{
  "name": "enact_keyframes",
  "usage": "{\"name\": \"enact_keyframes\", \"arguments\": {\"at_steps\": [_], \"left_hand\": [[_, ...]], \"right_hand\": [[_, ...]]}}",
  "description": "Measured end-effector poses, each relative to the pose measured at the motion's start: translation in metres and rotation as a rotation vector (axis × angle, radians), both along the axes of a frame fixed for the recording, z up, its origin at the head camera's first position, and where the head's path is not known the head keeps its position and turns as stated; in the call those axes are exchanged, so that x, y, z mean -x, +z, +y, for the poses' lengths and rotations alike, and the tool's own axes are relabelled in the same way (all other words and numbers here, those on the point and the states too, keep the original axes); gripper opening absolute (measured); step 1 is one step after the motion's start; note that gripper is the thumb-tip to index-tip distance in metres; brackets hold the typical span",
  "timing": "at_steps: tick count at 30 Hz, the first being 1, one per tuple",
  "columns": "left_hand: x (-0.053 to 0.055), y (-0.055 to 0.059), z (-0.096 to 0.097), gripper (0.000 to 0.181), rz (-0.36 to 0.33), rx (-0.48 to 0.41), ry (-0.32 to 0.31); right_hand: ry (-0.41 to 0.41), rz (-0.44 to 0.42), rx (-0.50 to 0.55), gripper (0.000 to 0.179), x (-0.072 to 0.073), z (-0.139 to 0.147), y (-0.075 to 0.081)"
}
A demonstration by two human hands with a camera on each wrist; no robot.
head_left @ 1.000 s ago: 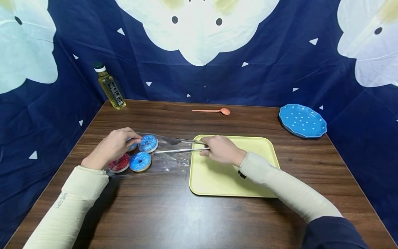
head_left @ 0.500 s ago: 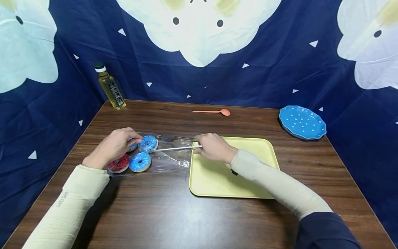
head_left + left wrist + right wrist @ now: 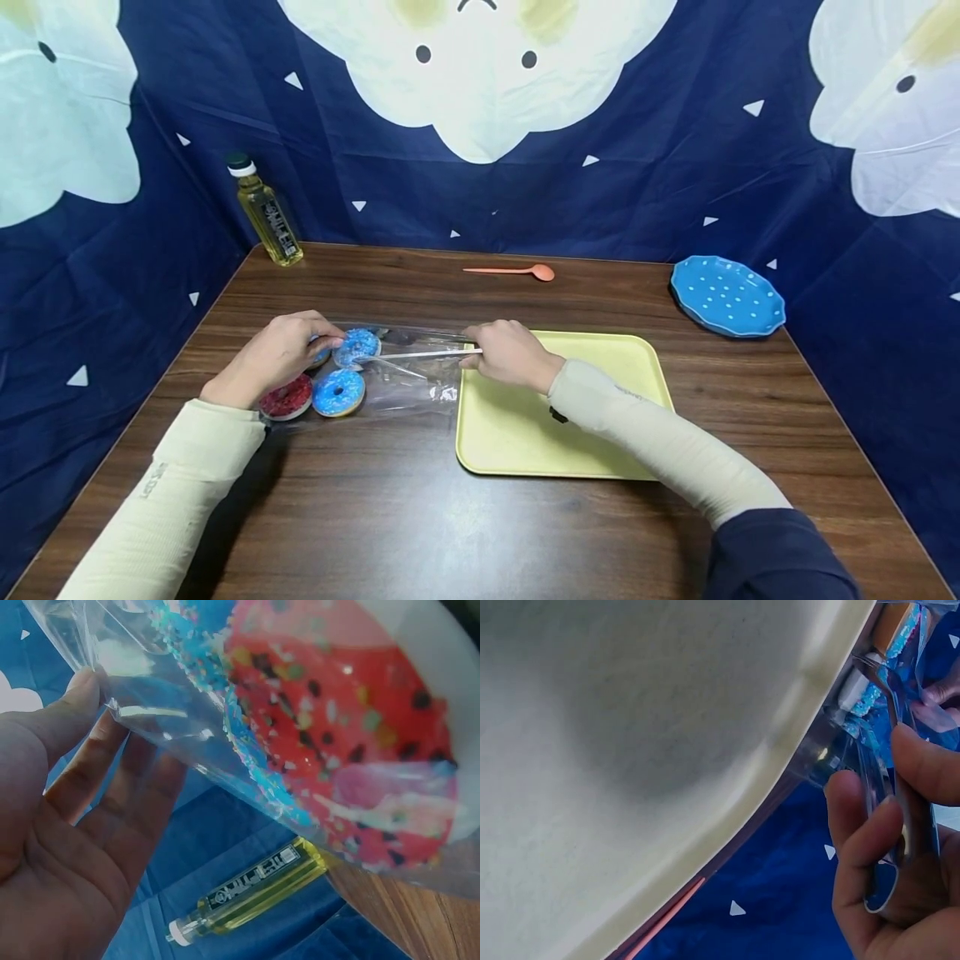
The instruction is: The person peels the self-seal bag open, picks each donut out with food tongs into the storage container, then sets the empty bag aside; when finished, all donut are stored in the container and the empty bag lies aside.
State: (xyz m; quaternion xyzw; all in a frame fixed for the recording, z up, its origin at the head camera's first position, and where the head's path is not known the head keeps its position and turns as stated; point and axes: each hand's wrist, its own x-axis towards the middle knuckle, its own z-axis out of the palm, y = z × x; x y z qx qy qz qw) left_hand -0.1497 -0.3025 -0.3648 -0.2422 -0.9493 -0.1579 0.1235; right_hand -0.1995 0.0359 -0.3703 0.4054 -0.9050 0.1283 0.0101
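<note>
My left hand (image 3: pixel 273 358) pinches the edge of a clear plastic bag (image 3: pixel 161 724) between thumb and fingers. Inside the bag lie several toy-like donuts: a red one (image 3: pixel 288 398), a blue one (image 3: pixel 338 391) at the front, and another blue donut (image 3: pixel 356 347) behind it, with one more partly hidden by my left hand. My right hand (image 3: pixel 516 357) grips metal tongs (image 3: pixel 427 354), whose arms reach left into the bag. Their forked tip (image 3: pixel 866 664) lies beside a blue-sprinkled donut in the right wrist view; whether it touches is unclear.
A yellow tray (image 3: pixel 570 433) sits under my right hand, right of the bag. Behind are an orange spoon (image 3: pixel 517 271), an oil bottle (image 3: pixel 272 218) at back left, and a blue dotted dish (image 3: pixel 727 296) at back right. Blue cloth surrounds the wooden table (image 3: pixel 420 533).
My right hand has shifted left with the tongs, pushing their tips further towards the back blue donut. My left hand has stayed at the bag.
</note>
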Motion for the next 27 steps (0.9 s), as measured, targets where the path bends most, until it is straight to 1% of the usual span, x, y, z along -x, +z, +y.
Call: {"name": "enact_keyframes", "arguments": {"at_steps": [3,6,10,13,17,19,23,27], "left_hand": [[0.000,-0.001,0.000,0.006,0.007,-0.003,0.002],[0.000,-0.002,-0.001,0.007,0.001,-0.001,0.007],[-0.001,-0.001,-0.001,0.008,-0.007,-0.010,-0.002],[0.000,-0.002,-0.002,0.007,-0.007,-0.017,-0.015],[0.000,-0.003,-0.004,0.006,-0.008,-0.015,-0.008],[0.000,-0.003,-0.004,0.006,-0.009,-0.008,0.001],[0.000,-0.002,-0.003,0.007,-0.033,-0.009,0.014],[-0.002,-0.001,-0.001,0.011,-0.089,-0.017,0.041]], "right_hand": [[-0.004,-0.017,0.000,0.034,-0.002,0.006,0.001],[-0.003,-0.002,0.002,0.038,-0.004,0.013,0.003],[-0.003,0.014,0.005,0.032,-0.008,0.026,0.007],[-0.010,0.008,0.011,0.024,-0.011,0.036,0.008],[-0.019,-0.001,0.020,0.022,-0.015,0.049,0.008],[-0.026,-0.002,0.016,0.024,-0.017,0.055,0.009],[-0.031,-0.008,0.009,0.026,-0.020,0.060,0.010],[-0.022,-0.022,0.017,0.020,-0.019,0.055,0.009]]}}
